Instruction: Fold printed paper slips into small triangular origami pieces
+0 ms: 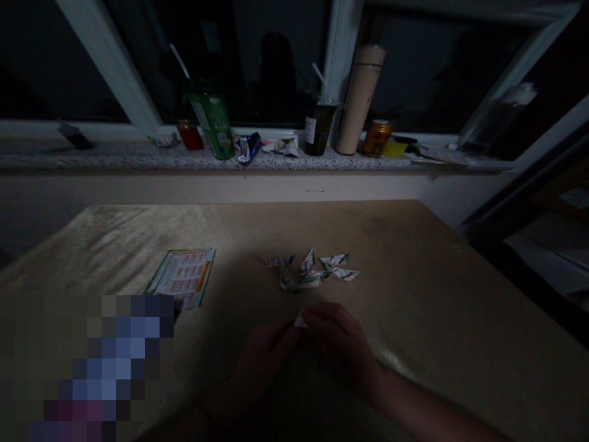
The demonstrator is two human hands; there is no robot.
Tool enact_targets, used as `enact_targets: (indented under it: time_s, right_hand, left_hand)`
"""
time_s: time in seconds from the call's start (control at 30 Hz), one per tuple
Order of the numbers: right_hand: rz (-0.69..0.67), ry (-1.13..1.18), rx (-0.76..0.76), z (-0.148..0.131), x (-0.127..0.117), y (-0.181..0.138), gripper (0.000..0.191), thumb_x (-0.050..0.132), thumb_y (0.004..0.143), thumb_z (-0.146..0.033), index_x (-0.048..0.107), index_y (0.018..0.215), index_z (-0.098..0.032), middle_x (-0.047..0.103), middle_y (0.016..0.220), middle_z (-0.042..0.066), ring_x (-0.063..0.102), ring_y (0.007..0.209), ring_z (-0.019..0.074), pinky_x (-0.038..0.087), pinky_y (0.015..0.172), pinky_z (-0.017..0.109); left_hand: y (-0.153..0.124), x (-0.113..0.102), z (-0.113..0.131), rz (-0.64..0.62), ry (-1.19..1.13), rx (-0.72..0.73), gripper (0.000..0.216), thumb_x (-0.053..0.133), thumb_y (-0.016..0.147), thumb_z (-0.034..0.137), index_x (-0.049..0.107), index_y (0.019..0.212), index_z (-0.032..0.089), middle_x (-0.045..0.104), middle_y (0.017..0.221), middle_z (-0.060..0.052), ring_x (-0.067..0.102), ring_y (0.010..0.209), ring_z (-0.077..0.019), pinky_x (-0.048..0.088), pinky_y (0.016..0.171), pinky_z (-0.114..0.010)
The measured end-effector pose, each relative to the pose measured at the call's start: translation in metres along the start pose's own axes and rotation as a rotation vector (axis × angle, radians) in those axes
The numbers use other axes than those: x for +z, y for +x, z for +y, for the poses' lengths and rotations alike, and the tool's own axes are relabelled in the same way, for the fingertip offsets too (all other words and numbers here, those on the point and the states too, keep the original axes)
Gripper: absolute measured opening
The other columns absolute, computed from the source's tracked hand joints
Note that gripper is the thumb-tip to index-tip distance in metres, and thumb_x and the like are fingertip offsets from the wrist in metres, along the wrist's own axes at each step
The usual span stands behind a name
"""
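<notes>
Close together over the near middle of the table, my left hand [269,347] and my right hand [340,337] both pinch a small piece of folded paper [301,319]. Only a pale corner of it shows between the fingers; the rest is hidden, and the light is dim. Just beyond my hands lie several folded paper pieces [313,270] with printed patterns and pointed ends, grouped side by side. To the left lies a flat printed sheet [184,276] with rows of red blocks and a green edge.
A brown table [391,245] spreads before me. Along the stone windowsill [276,162] stand a green bottle [216,123], a dark cup with a straw [317,129], a tall pinkish flask [361,98], an orange can [377,138], a red jar [188,135] and crumpled wrappers [248,147]. The lower left is pixelated.
</notes>
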State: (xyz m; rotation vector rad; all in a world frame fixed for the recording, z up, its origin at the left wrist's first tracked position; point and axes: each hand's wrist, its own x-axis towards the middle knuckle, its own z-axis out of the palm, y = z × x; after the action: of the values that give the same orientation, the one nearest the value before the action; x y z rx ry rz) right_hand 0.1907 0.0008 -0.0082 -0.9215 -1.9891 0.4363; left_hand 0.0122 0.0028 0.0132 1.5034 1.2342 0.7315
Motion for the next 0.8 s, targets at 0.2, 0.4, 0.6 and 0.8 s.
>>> enact_targets:
  time_s: [0.2,0.4,0.6,0.8]
  right_hand:
    - [-0.004,-0.038,-0.035,0.005,-0.001,0.002,0.044,0.055,0.087,-0.018,0.047,0.128,-0.032,0.06,0.11,0.006,0.056,0.099,0.0205,0.05,0.079,0.034]
    - [-0.025,-0.045,-0.061,0.006,-0.001,0.002,0.047,0.057,0.085,-0.018,0.046,0.128,-0.032,0.058,0.113,0.006,0.054,0.103,0.0209,0.048,0.083,0.035]
    - [-0.057,-0.123,-0.115,0.007,0.0,0.002,0.039,0.055,0.087,-0.022,0.049,0.125,-0.03,0.057,0.115,0.007,0.052,0.104,0.0224,0.046,0.083,0.037]
    - [-0.074,-0.131,-0.127,0.007,-0.001,0.002,0.035,0.052,0.088,-0.025,0.051,0.123,-0.028,0.055,0.117,0.008,0.051,0.106,0.023,0.045,0.085,0.037]
  left_hand:
    - [-0.001,-0.001,-0.01,0.074,-0.004,-0.056,0.029,0.051,0.083,0.041,0.07,0.092,0.021,0.071,0.089,0.001,0.062,0.089,-0.0227,0.047,0.082,-0.032]
    - [-0.003,-0.003,-0.021,0.216,-0.078,-0.185,0.031,0.057,0.076,0.041,0.069,0.094,0.019,0.069,0.096,-0.002,0.06,0.096,-0.0246,0.046,0.088,-0.035]
    - [-0.003,-0.005,-0.02,0.181,-0.271,-0.149,0.031,0.06,0.074,0.043,0.069,0.089,0.018,0.069,0.092,-0.003,0.061,0.091,-0.023,0.047,0.081,-0.03]
    - [0.005,-0.004,-0.007,-0.048,-0.373,-0.081,0.026,0.067,0.071,0.038,0.068,0.076,0.013,0.067,0.07,-0.001,0.059,0.068,-0.0176,0.044,0.061,-0.023]
